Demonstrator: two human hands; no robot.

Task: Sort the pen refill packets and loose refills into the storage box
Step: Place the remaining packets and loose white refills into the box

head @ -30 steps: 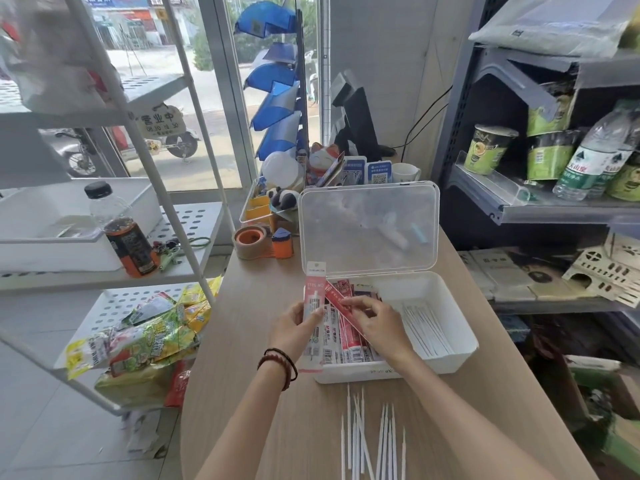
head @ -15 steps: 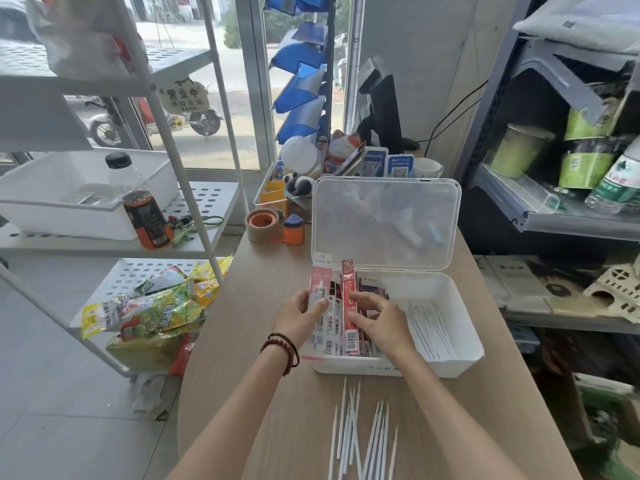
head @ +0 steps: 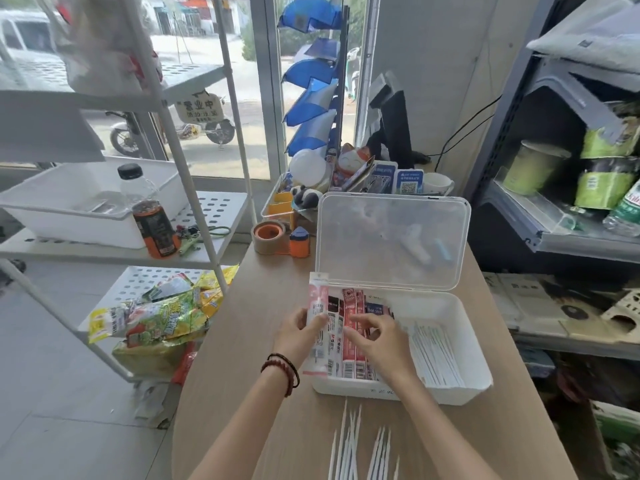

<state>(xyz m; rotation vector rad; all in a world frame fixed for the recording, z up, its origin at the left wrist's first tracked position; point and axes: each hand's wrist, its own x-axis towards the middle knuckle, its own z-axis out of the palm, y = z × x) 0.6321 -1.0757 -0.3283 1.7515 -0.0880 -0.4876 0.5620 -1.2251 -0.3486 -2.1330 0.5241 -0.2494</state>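
Since half a second ago: flattens red packets (head: 353, 344) into the row, lower centre of frame, inside storage box (head: 479, 388). Presses on them with right hand (head: 379, 337), fingers spread and loose, gripping nothing. Pinches pink packet (head: 318, 304) in left hand (head: 297, 333) at box's left rim, lengthwise parallel to the row. Probably tips rightward next, left hand nearer. Leaves loose refills (head: 360, 448) on table, bottom of frame.

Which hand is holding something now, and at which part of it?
The left hand grips the pink packet at its middle. The right hand touches the red packets in the storage box; a pinch cannot be told.
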